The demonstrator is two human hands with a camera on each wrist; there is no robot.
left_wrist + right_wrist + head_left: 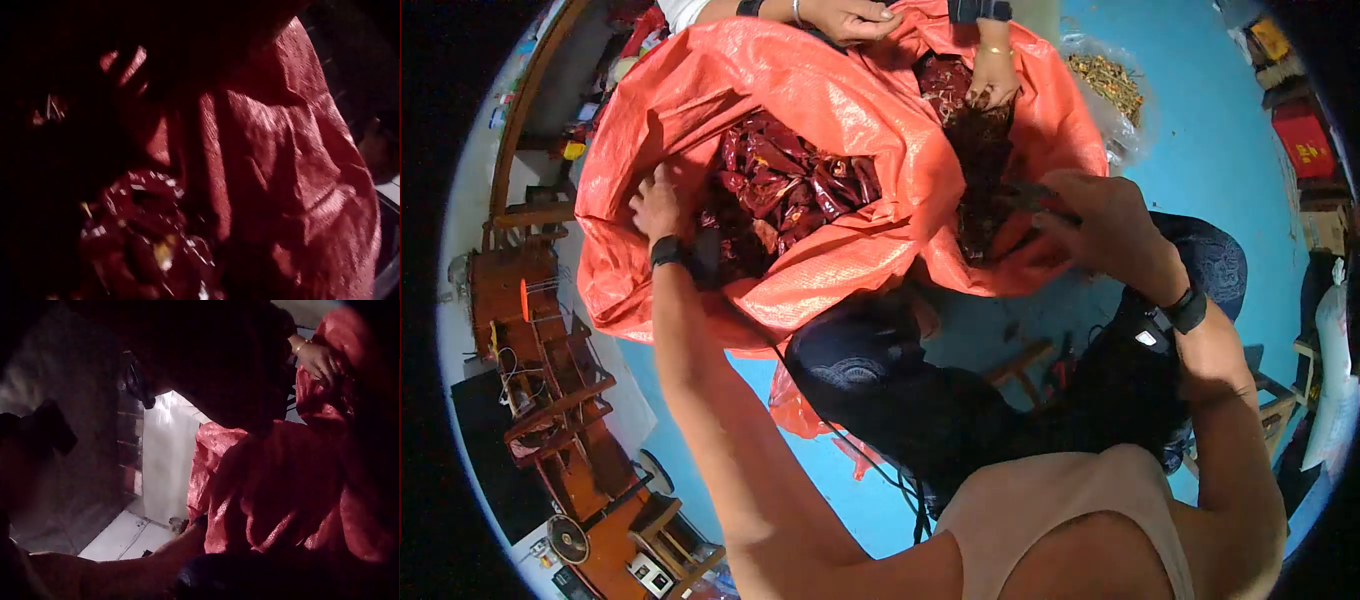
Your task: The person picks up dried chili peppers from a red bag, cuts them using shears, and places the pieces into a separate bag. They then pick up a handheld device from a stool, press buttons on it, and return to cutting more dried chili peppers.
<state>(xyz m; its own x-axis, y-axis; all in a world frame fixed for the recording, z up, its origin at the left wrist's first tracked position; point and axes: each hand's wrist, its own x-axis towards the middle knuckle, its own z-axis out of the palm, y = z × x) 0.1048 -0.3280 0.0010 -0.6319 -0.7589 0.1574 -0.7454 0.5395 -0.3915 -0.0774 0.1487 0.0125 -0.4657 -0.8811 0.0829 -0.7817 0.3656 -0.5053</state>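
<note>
Two red woven sacks stand side by side in the head view. Dried red chillies (pixel 785 180) fill the left sack (pixel 850 90), and darker, stringy chillies (pixel 975 150) lie in the right sack (pixel 1080 120). My left hand (pixel 657 205) rests against the inner wall of the left sack, fingers spread. Over the right sack's near edge is my right hand (pixel 1100 225), its fingers bent towards the dark contents; whether they pinch anything cannot be made out. The left wrist view shows glossy chillies (pixel 144 250) beside sack folds (pixel 269 137); my hand there is lost in shadow.
Across the sacks, another person's hand (pixel 995 75) reaches into the right sack and their other hand (pixel 850 18) is at the rim. A clear bag of yellowish pieces (pixel 1110 90) lies on the blue floor (pixel 1200 150). Wooden stools (pixel 565 400) stand at left.
</note>
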